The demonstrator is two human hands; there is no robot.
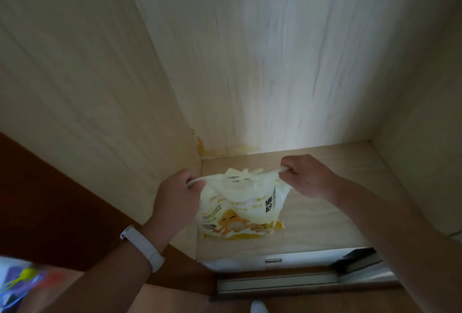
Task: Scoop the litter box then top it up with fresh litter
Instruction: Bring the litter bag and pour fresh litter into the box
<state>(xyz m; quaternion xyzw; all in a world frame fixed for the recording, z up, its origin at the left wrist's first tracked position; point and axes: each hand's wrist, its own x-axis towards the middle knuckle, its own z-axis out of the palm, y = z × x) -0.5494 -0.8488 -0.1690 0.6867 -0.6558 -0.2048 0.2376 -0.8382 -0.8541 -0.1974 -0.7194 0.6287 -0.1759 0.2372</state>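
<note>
While holding the bag (240,210) by its top, keep both grips level. Note left hand (178,195) curled round the left end of the top strip and right hand (307,177) pinching the right end; note hands well apart, with the film stretched taut between them.

Locate the bag upright inside the wood-panelled recess, over the shelf (312,232), nearer the left wall; cannot tell whether resting on the shelf or hanging just clear of it. Find no litter box in view; plan to carry the bag to it.

Treat the step as, most likely, either pulling the bag mouth open or lifting the bag out ahead of topping up; cannot tell which from the grip alone.

If opening:
- pull outward evenly and slowly; avoid any jerk, to prevent tearing down the side and spilling granules
- stop on first give of the mouth; keep the mouth upward throughout

If lifting out:
- raise straight up before drawing back; keep forearms and wristband (142,247) clear of the panel edges
- expect a low, heavy load; move one hand under the base before carrying

Avoid setting the bag down on the yellowish stain (202,147) in the back left corner.
</note>
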